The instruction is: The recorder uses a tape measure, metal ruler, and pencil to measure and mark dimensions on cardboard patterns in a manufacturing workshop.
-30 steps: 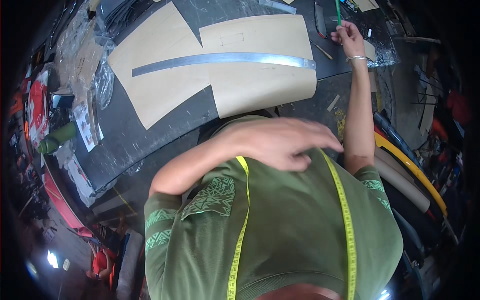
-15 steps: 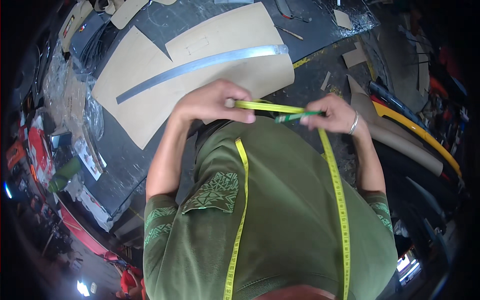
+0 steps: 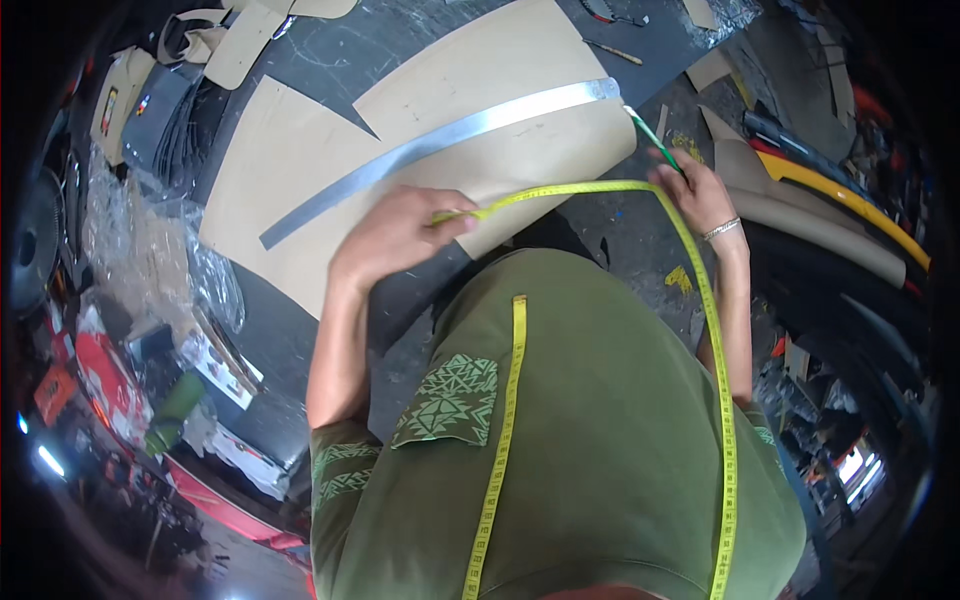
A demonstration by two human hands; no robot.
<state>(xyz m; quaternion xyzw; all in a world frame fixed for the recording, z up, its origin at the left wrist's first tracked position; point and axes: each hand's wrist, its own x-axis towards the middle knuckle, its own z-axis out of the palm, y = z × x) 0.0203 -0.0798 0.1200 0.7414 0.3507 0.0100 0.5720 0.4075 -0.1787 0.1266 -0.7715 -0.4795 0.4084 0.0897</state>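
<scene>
My left hand point(image 3: 395, 235) is closed on a yellow measuring tape point(image 3: 570, 188), pinching it over the near edge of a tan cardboard-like sheet point(image 3: 265, 165). From there the tape arches across to my right hand point(image 3: 700, 200) and drapes down my green shirt. My right hand grips a green pen point(image 3: 658, 140), its pale end pointing at the sheet's right edge. Whether these fingers also pinch the tape, I cannot tell. A curved metal strip point(image 3: 430, 150) lies across the sheet, its right end close to the pen. The tape's other end point(image 3: 519, 300) hangs on my chest.
The sheet lies on a dark worktable point(image 3: 385, 35). Crumpled clear plastic point(image 3: 150, 230) sits at the left, and a thin stick-like tool point(image 3: 615, 52) lies beyond the sheet. Rolled material point(image 3: 820, 230) and a yellow curved piece point(image 3: 850, 195) are at the right.
My hands have moved apart, stretching the tape span between them. My right hand has swung the pen from pointing left to pointing up at the sheet's right edge.
</scene>
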